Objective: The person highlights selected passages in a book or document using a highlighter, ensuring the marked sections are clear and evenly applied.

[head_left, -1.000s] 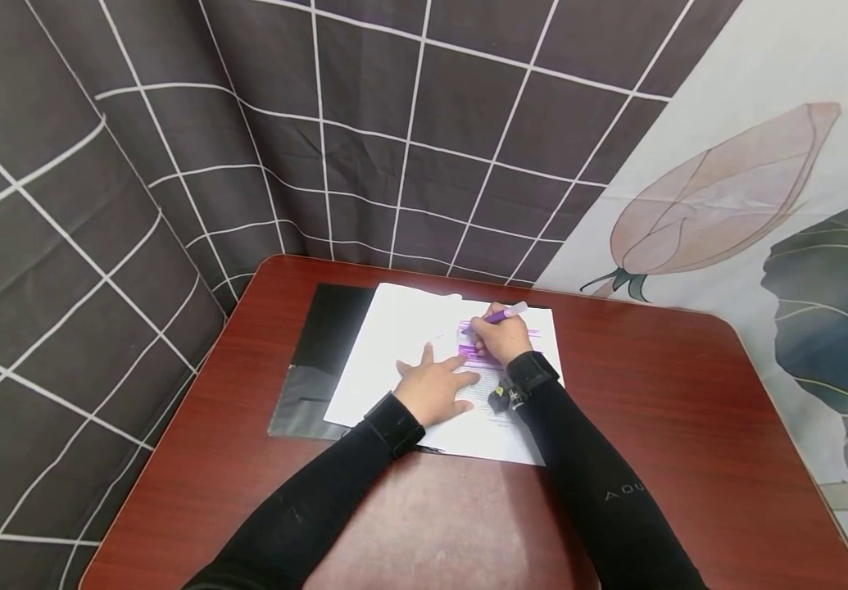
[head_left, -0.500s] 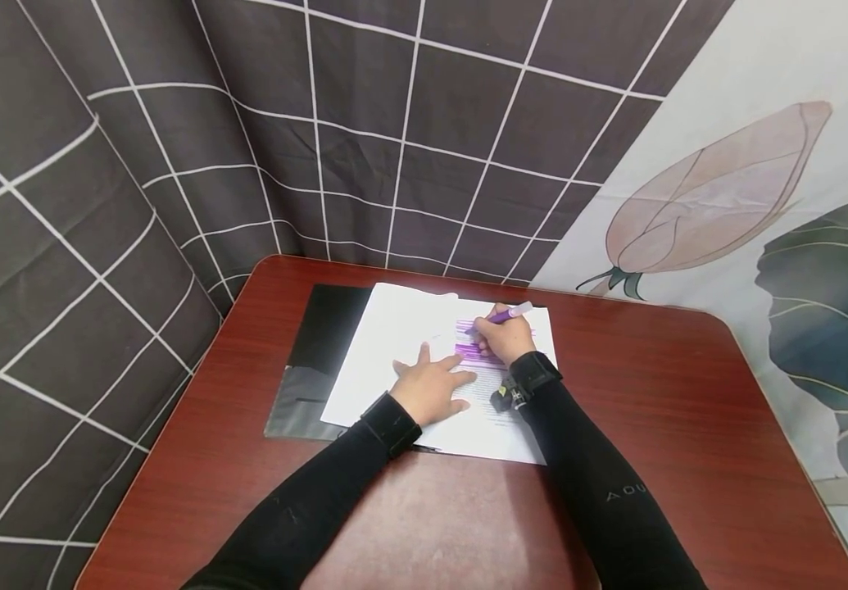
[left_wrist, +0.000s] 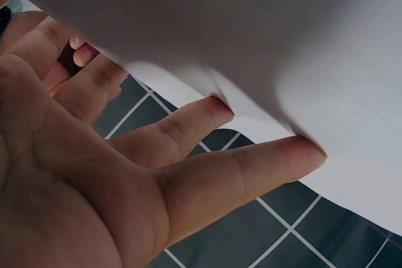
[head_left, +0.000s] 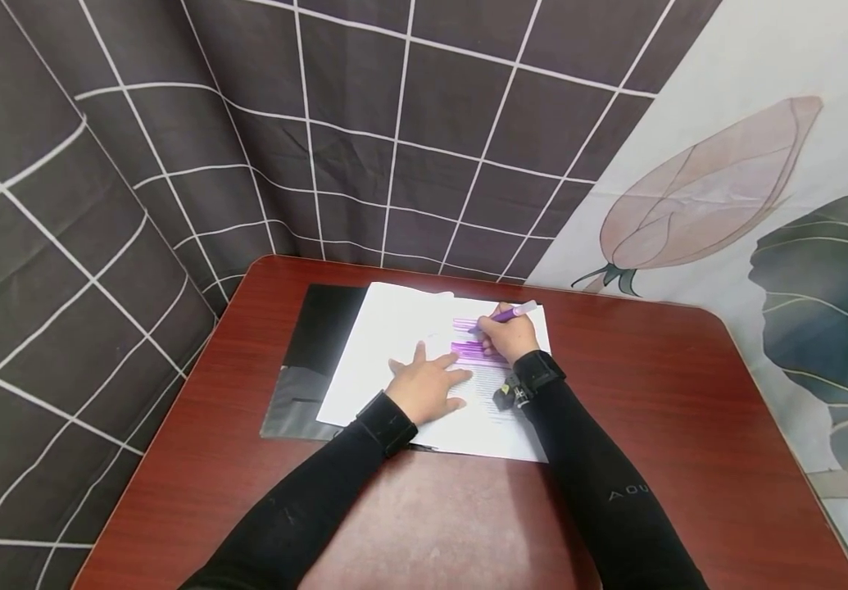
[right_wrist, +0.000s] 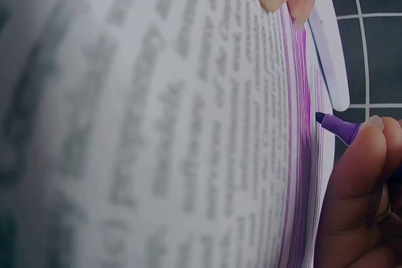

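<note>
The person is coloring lines of words on a white paper that lies near the far edge of the bench, on top of a black folder. The right hand curls its fingers around a purple marker, tip on the page. The left hand lies flat with fingers spread, pressing the paper down. Next, the marker likely needs a straight pull along the line.

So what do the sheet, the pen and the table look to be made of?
Sheet: thin matte white paper with printed text; its far edge curls. Pen: probably smooth purple plastic, a felt-like tip laying purple bands. Table: glossy red-brown wood grain, possibly laminate; it reflects light.
</note>
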A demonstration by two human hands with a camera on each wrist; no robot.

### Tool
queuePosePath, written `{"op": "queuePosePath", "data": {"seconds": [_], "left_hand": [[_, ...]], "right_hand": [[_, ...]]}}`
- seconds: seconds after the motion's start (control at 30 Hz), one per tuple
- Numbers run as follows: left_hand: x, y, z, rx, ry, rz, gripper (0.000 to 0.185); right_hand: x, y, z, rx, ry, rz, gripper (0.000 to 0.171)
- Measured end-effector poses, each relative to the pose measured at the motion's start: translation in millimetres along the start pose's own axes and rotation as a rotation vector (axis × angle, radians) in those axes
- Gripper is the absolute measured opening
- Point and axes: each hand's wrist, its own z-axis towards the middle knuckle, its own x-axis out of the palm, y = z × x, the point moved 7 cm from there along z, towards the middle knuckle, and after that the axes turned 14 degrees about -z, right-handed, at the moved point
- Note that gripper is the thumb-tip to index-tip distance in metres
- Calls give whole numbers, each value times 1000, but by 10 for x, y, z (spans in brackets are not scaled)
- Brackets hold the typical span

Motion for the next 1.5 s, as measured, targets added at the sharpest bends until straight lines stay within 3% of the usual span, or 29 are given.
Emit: {"op": "queuePosePath", "data": {"seconds": [0.2,0.6,1.5], "left_hand": [[-77,-48,-47,13,-11,6,57],[161,152,137,44,-28,33,61],[197,183,152,53,-45,13,60]], "right_hand": [[-45,-33,5,8,-5,23,20],[-119,-101,0,16,-29,22,19],[-327,-274,-60,33,-52,6,20]]}}
